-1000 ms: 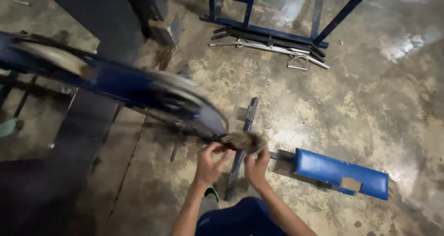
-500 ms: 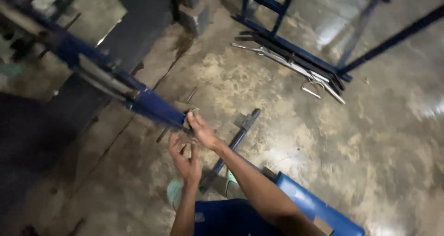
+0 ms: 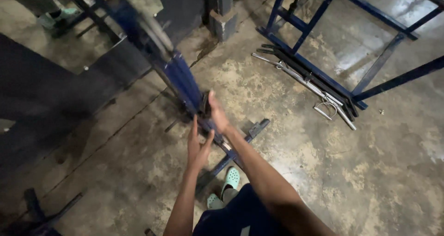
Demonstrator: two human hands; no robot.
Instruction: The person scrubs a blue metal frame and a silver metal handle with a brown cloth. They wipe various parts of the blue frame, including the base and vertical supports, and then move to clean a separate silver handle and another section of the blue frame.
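While our right hand (image 3: 217, 113) lies open against the blue bar (image 3: 182, 81), our left hand (image 3: 199, 145) hangs open just below it, fingers spread, holding nothing. We see the bar slant up and away over the concrete floor (image 3: 286, 139); chrome handles (image 3: 303, 81) lie beside a blue frame (image 3: 319, 74) farther off.

Bare concrete floor (image 3: 286, 106) lies open at centre and lower right of the frame. A blue steel beam (image 3: 178, 78) slants from upper left to centre, between the left hand (image 3: 198, 145) and right hand (image 3: 217, 113). Blue rack legs (image 3: 319, 74) and chrome bars (image 3: 305, 81) block the upper right; dark mats (image 3: 41, 92) fill the left.
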